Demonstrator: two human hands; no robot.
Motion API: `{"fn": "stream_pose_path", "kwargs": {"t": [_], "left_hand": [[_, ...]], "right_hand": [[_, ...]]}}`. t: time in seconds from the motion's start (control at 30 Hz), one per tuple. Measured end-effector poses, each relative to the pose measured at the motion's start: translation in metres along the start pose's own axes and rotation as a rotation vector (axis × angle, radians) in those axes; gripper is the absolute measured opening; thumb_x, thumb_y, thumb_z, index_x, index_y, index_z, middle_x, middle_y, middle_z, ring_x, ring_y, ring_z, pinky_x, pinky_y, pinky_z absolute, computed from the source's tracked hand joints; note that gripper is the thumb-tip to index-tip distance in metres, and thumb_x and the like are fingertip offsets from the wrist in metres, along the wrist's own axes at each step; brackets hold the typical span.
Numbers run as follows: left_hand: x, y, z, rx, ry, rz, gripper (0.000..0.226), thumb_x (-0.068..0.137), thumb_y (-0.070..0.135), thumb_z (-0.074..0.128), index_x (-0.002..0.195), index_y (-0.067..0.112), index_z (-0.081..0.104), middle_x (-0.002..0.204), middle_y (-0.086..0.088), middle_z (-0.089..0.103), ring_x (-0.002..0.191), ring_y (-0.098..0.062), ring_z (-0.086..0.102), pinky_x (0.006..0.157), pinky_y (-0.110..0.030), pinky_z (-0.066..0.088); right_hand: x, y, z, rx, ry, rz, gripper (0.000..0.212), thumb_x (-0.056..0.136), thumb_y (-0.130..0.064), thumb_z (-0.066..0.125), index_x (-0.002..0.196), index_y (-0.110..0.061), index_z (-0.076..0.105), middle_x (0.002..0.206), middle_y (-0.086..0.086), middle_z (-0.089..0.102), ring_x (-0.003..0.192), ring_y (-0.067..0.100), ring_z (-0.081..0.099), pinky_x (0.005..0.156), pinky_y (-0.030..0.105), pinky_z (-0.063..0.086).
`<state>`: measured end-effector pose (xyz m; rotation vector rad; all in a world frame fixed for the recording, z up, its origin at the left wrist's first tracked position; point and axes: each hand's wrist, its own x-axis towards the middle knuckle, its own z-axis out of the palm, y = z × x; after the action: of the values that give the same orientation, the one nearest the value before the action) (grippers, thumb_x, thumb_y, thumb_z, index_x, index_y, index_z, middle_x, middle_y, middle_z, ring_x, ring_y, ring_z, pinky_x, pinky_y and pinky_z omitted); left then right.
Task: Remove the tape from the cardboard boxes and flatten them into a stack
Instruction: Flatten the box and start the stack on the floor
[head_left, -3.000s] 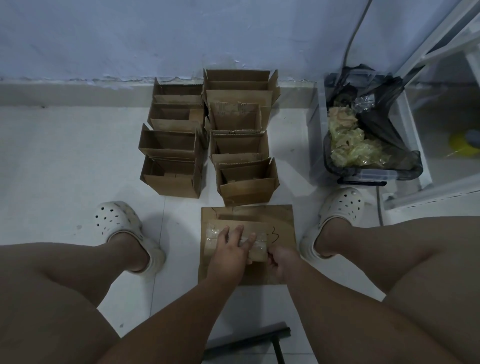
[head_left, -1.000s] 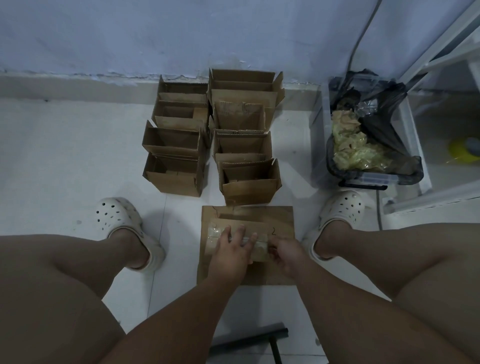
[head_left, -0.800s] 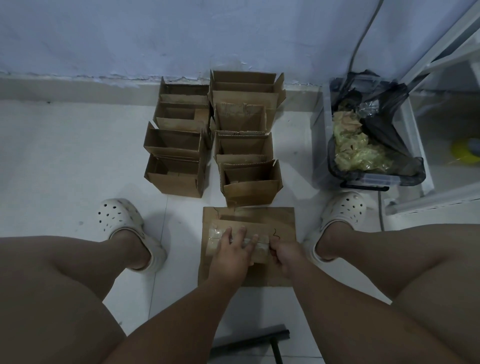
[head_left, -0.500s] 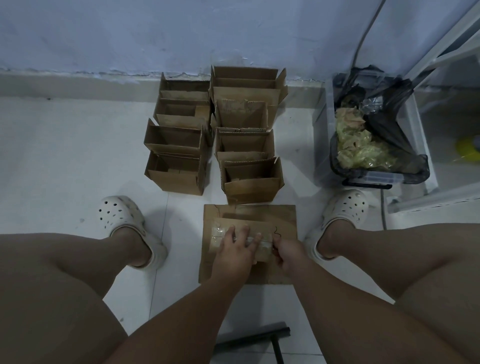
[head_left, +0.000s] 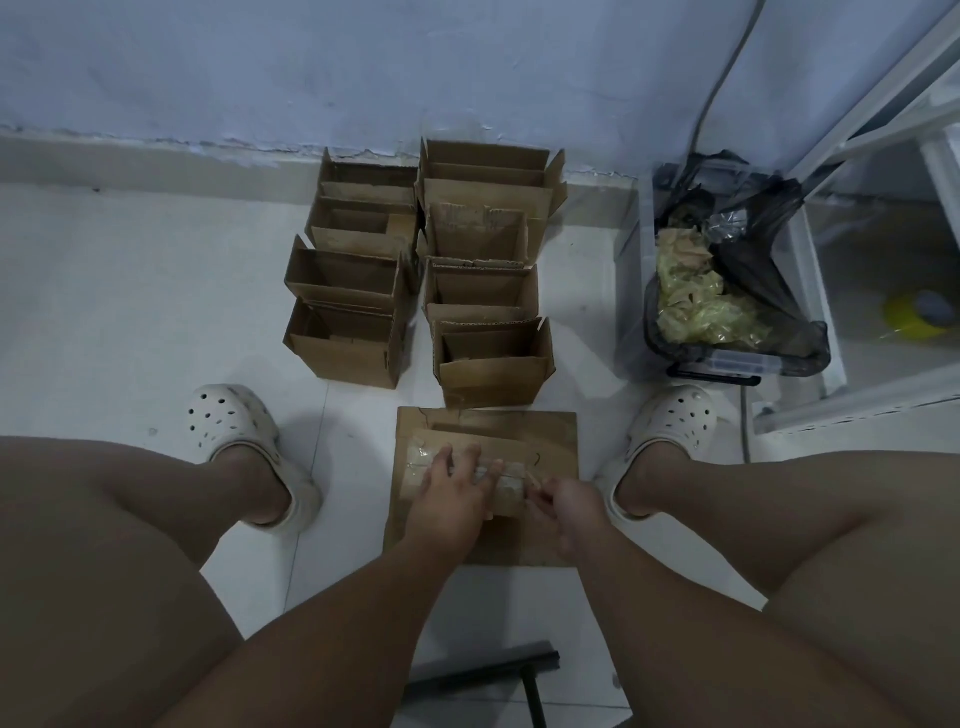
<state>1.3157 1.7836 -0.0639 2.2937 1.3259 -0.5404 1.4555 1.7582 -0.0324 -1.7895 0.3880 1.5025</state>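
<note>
Fig. One flat box (head_left: 488, 442) lies on one larger flat sheet (head_left: 556, 431), on the floor between my two clogs (head_left: 228, 418). My left hand (head_left: 457, 488) presses the box down, fingers straight and spread. My right hand (head_left: 566, 501) pinches the end of the clear tape (head_left: 422, 457) at the box's right edge. Beyond the sheet stand eight open boxes (head_left: 493, 374), in two rows of four. One bin (head_left: 727, 364), lined in black, holds crumpled tape scraps. Pen squiggles (head_left: 535, 458) on the sheet cannot be read
</note>
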Motion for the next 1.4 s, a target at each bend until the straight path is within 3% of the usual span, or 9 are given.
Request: {"fn": "stream_pose_path", "kwargs": {"t": [0.13,0.2,0.33,0.6,0.77,0.9,1.1,1.23,1.4], "left_hand": [[-0.001,0.001,-0.004,-0.027,0.0,-0.003,0.068,0.093,0.027,0.057,0.149,0.035,0.018,0.156,0.0,0.009,0.143,-0.036,0.006,0.108,-0.051,0.032],[-0.001,0.001,-0.007,-0.042,-0.003,-0.008,0.067,0.094,0.026,0.056,0.149,0.035,0.019,0.156,0.0,0.01,0.143,-0.036,0.005,0.109,-0.05,0.031],[-0.002,0.003,-0.011,-0.041,-0.019,-0.007,0.07,0.092,0.022,0.059,0.149,0.035,0.019,0.156,0.001,0.01,0.144,-0.036,0.005,0.11,-0.051,0.029],[-0.002,0.004,-0.013,-0.04,-0.003,-0.002,0.069,0.092,0.023,0.059,0.149,0.034,0.022,0.155,-0.001,0.013,0.143,-0.036,0.007,0.111,-0.049,0.028],[-0.004,0.004,-0.014,-0.043,0.001,-0.002,0.067,0.094,0.024,0.057,0.149,0.031,0.02,0.156,-0.003,0.012,0.143,-0.036,0.008,0.112,-0.048,0.026],[-0.003,0.004,-0.017,0.028,0.074,0.033,0.066,0.092,0.026,0.059,0.146,0.018,0.022,0.151,-0.008,0.024,0.14,-0.033,0.021,0.114,-0.04,0.024],[-0.003,0.001,-0.019,-0.102,0.038,0.004,0.062,0.091,0.024,0.061,0.144,0.03,0.029,0.15,-0.001,0.024,0.138,-0.033,0.018,0.107,-0.039,0.038],[-0.002,0.0,-0.018,-0.054,0.03,0.06,0.071,0.086,0.013,0.065,0.143,0.033,0.029,0.152,-0.001,0.02,0.139,-0.034,0.015,0.104,-0.038,0.042],[-0.004,-0.001,-0.017,-0.154,0.049,0.008,0.068,0.089,0.012,0.061,0.145,0.033,0.028,0.154,0.002,0.018,0.142,-0.031,0.012,0.1,-0.036,0.045]], "right_hand": [[-0.006,-0.001,0.0,-0.143,-0.024,-0.121,0.014,0.091,0.005,0.051,0.08,0.001,0.06,0.074,0.008,0.062,0.069,0.015,0.059,0.051,0.017,0.052],[-0.004,0.0,-0.001,-0.312,0.022,-0.234,0.009,0.087,-0.003,0.062,0.082,0.003,0.066,0.075,0.011,0.063,0.07,0.021,0.059,0.062,0.024,0.05],[-0.002,-0.003,0.001,-0.691,0.146,-0.421,0.014,0.085,-0.019,0.065,0.071,-0.018,0.063,0.083,0.005,0.065,0.084,0.022,0.058,0.078,0.032,0.046],[-0.011,0.005,0.005,-1.012,0.167,-0.649,0.03,0.085,-0.016,0.061,0.06,-0.025,0.046,0.064,-0.007,0.052,0.06,0.009,0.047,0.048,0.02,0.029],[-0.011,0.006,0.008,-1.058,0.127,-0.614,0.029,0.081,-0.014,0.061,0.06,-0.022,0.043,0.063,-0.004,0.049,0.058,0.009,0.043,0.048,0.021,0.028],[-0.011,0.003,0.008,-1.039,0.05,-0.559,0.029,0.085,-0.015,0.061,0.062,-0.019,0.044,0.065,-0.001,0.048,0.059,0.011,0.042,0.05,0.021,0.031],[-0.013,0.0,0.008,-1.09,-0.027,-0.528,0.027,0.081,-0.013,0.061,0.059,-0.018,0.046,0.063,-0.002,0.048,0.059,0.012,0.043,0.051,0.023,0.033],[-0.02,0.011,0.014,-1.2,-0.187,-0.513,0.032,0.076,-0.011,0.064,0.053,-0.021,0.045,0.057,-0.003,0.048,0.06,0.014,0.046,0.057,0.028,0.037],[-0.019,0.012,0.013,-0.992,-0.206,-0.404,0.034,0.076,-0.008,0.068,0.052,-0.019,0.047,0.06,0.001,0.051,0.064,0.015,0.048,0.06,0.027,0.039]]}}
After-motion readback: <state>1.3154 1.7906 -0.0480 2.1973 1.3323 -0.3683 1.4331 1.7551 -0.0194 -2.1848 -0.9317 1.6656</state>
